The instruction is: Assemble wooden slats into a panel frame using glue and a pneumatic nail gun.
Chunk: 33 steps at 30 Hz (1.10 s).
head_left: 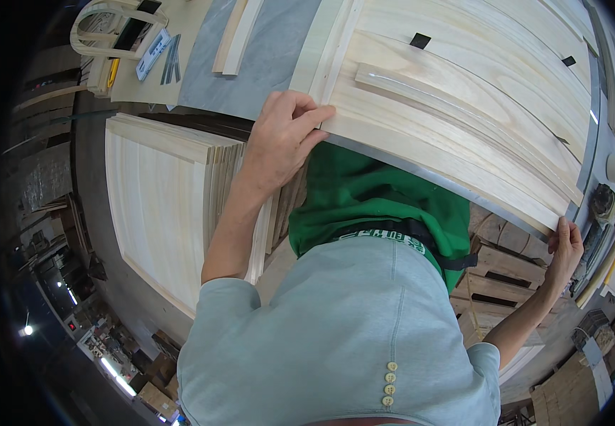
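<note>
Wooden panel: grain, near edge slanting down rightward

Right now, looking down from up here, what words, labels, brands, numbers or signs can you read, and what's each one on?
Green apron: white lettering at its waist, partly hidden by folds; I won't copy it out.
Blue-and-white packet: printed marks, too small to read.
Pale wooden panel: no lettering that I can see.
I can't make out any other text.

Grey floor, glowing tube light
</note>
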{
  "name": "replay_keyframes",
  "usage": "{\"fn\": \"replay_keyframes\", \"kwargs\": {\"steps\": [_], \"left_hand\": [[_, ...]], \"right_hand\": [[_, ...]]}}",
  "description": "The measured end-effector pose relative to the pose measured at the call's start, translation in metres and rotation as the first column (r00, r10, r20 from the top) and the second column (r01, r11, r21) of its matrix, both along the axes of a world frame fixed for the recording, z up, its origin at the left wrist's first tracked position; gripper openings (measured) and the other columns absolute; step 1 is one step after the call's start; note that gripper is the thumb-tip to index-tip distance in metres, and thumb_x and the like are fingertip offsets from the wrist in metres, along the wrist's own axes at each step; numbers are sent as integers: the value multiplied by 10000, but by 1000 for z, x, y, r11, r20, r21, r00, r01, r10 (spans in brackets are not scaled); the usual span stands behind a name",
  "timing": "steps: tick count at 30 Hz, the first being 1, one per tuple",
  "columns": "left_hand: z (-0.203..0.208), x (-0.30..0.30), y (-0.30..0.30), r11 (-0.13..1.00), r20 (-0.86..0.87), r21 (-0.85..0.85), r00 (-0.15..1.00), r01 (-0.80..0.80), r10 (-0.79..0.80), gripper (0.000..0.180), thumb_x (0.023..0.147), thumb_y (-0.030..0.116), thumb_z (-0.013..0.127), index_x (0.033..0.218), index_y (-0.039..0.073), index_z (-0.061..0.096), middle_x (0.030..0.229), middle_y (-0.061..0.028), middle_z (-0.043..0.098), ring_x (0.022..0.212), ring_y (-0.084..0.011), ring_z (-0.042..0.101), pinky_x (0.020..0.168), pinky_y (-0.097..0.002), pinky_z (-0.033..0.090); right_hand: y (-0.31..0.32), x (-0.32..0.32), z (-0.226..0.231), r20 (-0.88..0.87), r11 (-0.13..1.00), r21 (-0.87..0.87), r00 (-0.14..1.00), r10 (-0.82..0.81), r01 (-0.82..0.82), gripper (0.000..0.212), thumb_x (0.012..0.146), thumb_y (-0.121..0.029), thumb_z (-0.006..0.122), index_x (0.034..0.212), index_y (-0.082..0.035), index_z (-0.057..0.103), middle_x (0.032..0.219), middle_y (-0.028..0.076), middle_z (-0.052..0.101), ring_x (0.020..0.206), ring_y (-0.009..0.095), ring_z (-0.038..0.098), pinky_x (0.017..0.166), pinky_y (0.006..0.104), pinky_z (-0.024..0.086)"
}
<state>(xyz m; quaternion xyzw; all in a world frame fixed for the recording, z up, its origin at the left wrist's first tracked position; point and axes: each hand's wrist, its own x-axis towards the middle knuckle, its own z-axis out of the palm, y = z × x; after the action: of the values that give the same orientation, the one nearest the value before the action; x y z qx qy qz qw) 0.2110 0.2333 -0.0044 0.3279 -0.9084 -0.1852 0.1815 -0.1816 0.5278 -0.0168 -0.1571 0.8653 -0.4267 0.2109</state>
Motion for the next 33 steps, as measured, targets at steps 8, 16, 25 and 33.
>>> {"fn": "replay_keyframes", "kwargs": {"steps": [8, 16, 25, 33], "left_hand": [[0, 1, -2, 999, 2, 2, 999, 46, -46, 350, 681, 21, 732, 1024, 67, 677, 949, -68, 568, 891, -247, 541, 763, -349, 475], [14, -58, 28, 989, 9, 19, 990, 143, -144, 433, 673, -21, 716, 1092, 56, 638, 1018, -101, 591, 938, -291, 558, 818, -371, 461], [-25, -222, 118, 762, -319, 33, 729, 647, -606, 374, 666, 48, 732, 1021, 36, 611, 1049, -111, 586, 970, -297, 549, 829, -378, 456], [-36, -267, 144, 730, -232, -109, 697, 674, -678, 269, 698, 82, 702, 940, 62, 586, 969, -83, 575, 924, -269, 533, 798, -371, 444]], "right_hand": [[-2, 6, 7, -28, 999, 38, 1000, 0, 1, 247, 906, -311, 637, 830, -76, 632, 587, -58, 471, 516, 27, 390, 465, 190, 275], [-5, 18, -2, -96, 998, 66, 995, 14, -7, 183, 903, -211, 615, 914, -30, 635, 655, -28, 536, 559, 50, 466, 483, 200, 344], [-8, 25, 7, -34, 999, 40, 999, 1, 1, 213, 846, -168, 635, 880, 42, 622, 675, 57, 603, 576, 107, 546, 518, 260, 432], [-2, 23, 5, -62, 998, 64, 998, 16, -12, 216, 828, -167, 642, 885, 41, 630, 643, 64, 599, 571, 114, 550, 531, 268, 442]]}}
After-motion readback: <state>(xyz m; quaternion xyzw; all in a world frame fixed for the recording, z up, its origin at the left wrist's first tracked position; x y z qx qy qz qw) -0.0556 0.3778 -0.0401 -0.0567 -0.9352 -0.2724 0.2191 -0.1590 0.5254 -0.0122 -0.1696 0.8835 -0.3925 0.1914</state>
